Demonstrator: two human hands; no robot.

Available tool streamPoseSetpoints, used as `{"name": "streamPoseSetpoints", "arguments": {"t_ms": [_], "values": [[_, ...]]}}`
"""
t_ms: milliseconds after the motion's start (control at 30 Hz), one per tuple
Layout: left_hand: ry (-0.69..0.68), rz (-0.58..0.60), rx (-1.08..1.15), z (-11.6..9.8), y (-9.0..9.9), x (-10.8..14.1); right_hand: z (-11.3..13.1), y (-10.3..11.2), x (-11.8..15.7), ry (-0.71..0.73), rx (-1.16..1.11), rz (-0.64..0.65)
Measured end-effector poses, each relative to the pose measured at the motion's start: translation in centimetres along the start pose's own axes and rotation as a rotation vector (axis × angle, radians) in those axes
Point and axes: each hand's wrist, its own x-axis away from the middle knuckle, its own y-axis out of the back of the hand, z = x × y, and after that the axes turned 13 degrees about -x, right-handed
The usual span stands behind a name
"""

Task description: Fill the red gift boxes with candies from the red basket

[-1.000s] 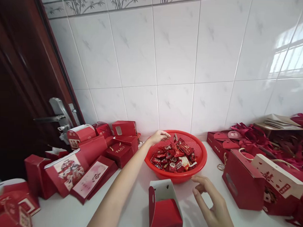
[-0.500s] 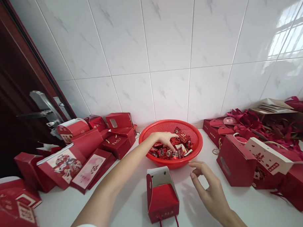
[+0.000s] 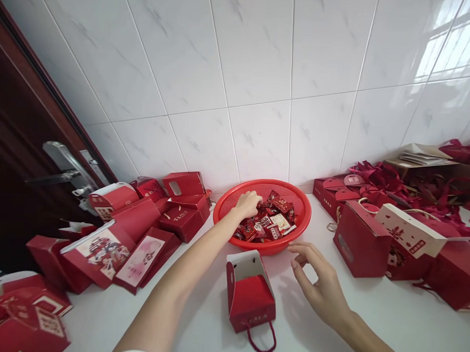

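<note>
My left hand (image 3: 248,203) reaches into the red plastic basket (image 3: 303,212), its fingers curled down among the candies. What they hold, if anything, is hidden behind the hand. Red-wrapped candies (image 3: 261,228) fill the basket floor, with a pale packet (image 3: 280,222) on top. Close to the basket's front right rim, my right hand (image 3: 323,284) hovers over the table, fingers curved and thumb apart, with nothing in it. Between my forearms stands a red gift box (image 3: 252,307), its top open and a dark red cord handle (image 3: 263,346) hanging toward me.
Red gift boxes (image 3: 183,218) are piled on the left, beside a dark door with a metal handle (image 3: 71,162). More red boxes (image 3: 362,239) and crimson ribbons (image 3: 389,184) crowd the right. A tiled wall (image 3: 259,138) rises behind the white table (image 3: 199,318).
My left hand has shifted left and back inside the basket, and its spread fingers have curled closed. My right hand keeps nearly the same pose. The view has tilted slightly.
</note>
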Motion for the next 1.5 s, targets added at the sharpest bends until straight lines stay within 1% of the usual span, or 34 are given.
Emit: {"name": "streamPoseSetpoints", "arguments": {"t_ms": [100, 167, 267, 333, 400, 467, 567, 667, 767, 1033, 1100, 1167, 1233, 1300, 1367, 1433, 1500], "values": [[-0.221, 0.049, 0.059, -1.6, 0.1, 0.4, 0.0, 0.0, 0.0, 0.010, 0.006, -0.001], [-0.315, 0.095, 0.083, -2.7, 0.1, 0.6, -0.1, 0.1, 0.0, -0.005, 0.017, 0.010], [-0.373, 0.173, 0.089, -3.5, 0.3, 1.0, -0.5, 0.1, 0.1, -0.090, 0.045, 0.061], [-0.407, 0.242, 0.062, -3.5, 0.3, 1.2, -1.0, 0.1, 0.3, -0.164, 0.068, 0.116], [-0.427, 0.272, 0.017, -3.5, 0.3, 1.0, -1.7, 0.0, 0.4, -0.216, 0.086, 0.166], [-0.369, 0.254, -0.038, -3.5, 0.2, 0.7, -2.5, -0.1, 0.5, -0.237, 0.100, 0.193], [-0.202, 0.222, -0.093, -3.6, 0.1, 0.0, -3.6, 0.0, 0.5, -0.295, 0.112, 0.225], [-0.098, 0.206, -0.107, -3.3, 0.2, -0.4, -4.3, 0.0, 0.3, -0.376, 0.115, 0.268], [0.015, 0.165, -0.100, -2.8, 0.4, -0.5, -4.6, -0.1, 0.2, -0.403, 0.124, 0.293], [0.373, 0.011, 0.009, -1.0, 0.1, -0.5, -4.3, -0.4, 0.5, -0.389, 0.108, 0.313], [0.428, -0.017, 0.030, -0.8, 0.0, -0.5, -4.4, -0.3, 0.2, -0.361, 0.121, 0.291], [0.447, -0.057, 0.036, -0.8, 0.0, -0.4, -4.4, 0.0, -0.3, -0.300, 0.144, 0.240], [0.418, -0.122, 0.025, -1.0, 0.1, -0.2, -4.1, 0.1, -1.2, -0.217, 0.165, 0.146], [0.313, -0.189, 0.013, -1.5, 0.2, 0.0, -3.6, 0.1, -2.5, -0.146, 0.161, 0.043], [0.131, -0.212, 0.012, -2.0, 0.3, 0.2, -3.0, -0.1, -4.3, -0.098, 0.129, -0.025], [-0.086, -0.171, 0.016, -2.4, 0.2, 0.2, -2.6, -0.5, -6.2, -0.069, 0.075, -0.043], [-0.268, -0.105, 0.011, -2.7, 0.0, 0.1, -2.6, -1.0, -8.2, -0.093, 0.000, -0.038]]}}
